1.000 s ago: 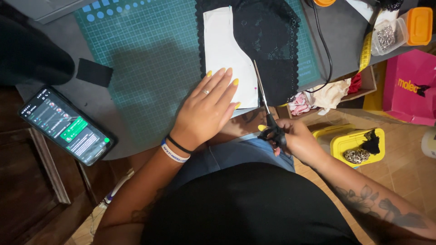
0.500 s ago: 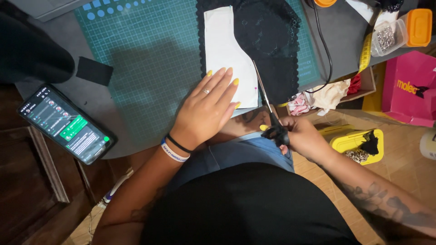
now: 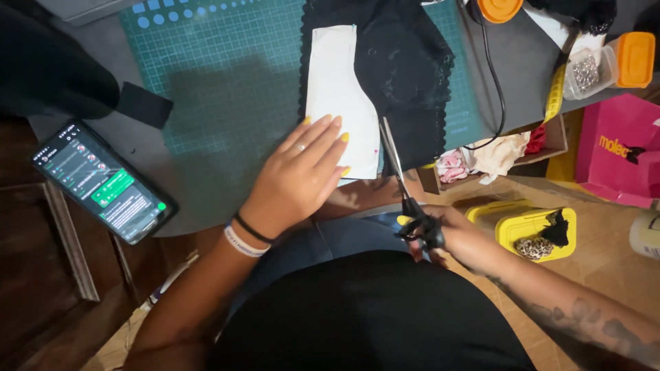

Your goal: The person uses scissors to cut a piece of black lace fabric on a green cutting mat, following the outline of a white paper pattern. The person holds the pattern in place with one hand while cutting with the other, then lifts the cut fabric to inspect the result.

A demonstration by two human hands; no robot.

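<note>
The left hand (image 3: 299,180) is lying flat, fingers spread, pinning the white paper pattern piece (image 3: 338,96) on black scalloped-edged fabric (image 3: 405,75). The right hand (image 3: 450,237) is gripping black-handled steel scissors (image 3: 402,184), blades running along the pattern's right edge near the table's front edge.

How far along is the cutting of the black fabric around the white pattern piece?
Done: the white pattern lies flat on the black lace fabric. In hand: the left hand presses its lower end while the right hand holds the scissors at the fabric's near edge. Left: the fabric beside the pattern's long side looks uncut.

Scissors (image 3: 402,189) at white pattern (image 3: 338,96)
</note>
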